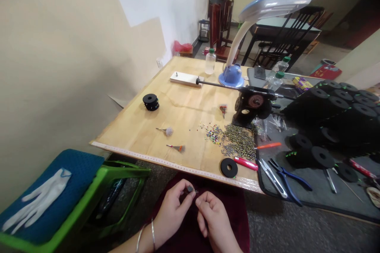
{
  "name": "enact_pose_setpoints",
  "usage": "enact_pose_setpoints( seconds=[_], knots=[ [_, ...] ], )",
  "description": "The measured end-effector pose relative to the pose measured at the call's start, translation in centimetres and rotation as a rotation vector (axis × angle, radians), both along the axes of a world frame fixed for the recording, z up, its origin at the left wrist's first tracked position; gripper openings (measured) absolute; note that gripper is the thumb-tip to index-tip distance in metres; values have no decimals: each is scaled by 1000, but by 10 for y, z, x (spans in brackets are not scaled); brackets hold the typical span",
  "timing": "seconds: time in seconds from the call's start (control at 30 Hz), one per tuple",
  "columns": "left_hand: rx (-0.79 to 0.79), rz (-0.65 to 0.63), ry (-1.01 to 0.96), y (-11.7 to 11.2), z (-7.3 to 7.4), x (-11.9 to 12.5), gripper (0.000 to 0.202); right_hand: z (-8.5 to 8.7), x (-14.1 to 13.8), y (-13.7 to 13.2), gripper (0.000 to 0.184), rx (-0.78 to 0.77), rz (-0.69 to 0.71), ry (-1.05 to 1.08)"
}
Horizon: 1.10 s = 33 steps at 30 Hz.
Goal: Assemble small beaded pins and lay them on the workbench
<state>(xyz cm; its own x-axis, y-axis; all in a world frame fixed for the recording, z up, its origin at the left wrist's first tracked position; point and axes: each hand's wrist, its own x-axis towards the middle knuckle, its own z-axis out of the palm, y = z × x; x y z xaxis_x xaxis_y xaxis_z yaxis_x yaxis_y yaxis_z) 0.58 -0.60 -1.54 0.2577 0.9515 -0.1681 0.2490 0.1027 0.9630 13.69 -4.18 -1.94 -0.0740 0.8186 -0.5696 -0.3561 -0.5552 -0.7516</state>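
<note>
My left hand [175,201], with two bracelets at the wrist, pinches a small dark grey piece [190,188] between thumb and fingertips. Its kind is too small to tell. Close beside it, my right hand [212,211] has thumb and forefinger pressed together near the piece. Whatever they grip, if anything, is too fine to make out. Both hands are above my lap, in front of the table edge. Just beyond them lie a black foam disc [225,169] and a small bundle with an orange band [177,148].
On the wooden table [142,134] are small metal pieces [239,140], coloured beads [213,133], a black foam spool [151,102], a cranked black machine [252,104] and a lamp [231,75]. Pliers [286,176], scissors [273,178] and stacked black spools [320,106] occupy the dark mat.
</note>
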Motion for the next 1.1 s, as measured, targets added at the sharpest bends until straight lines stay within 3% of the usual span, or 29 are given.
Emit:
enact_pose_setpoints(
  seconds=[0.67,1.1],
  knots=[
    [121,-103,130,-1,14,-1,14,-6,4,2,45,74,-21,-77],
    [11,-132,92,0,11,0,11,-6,6,5,43,39,-169,34]
  ],
)
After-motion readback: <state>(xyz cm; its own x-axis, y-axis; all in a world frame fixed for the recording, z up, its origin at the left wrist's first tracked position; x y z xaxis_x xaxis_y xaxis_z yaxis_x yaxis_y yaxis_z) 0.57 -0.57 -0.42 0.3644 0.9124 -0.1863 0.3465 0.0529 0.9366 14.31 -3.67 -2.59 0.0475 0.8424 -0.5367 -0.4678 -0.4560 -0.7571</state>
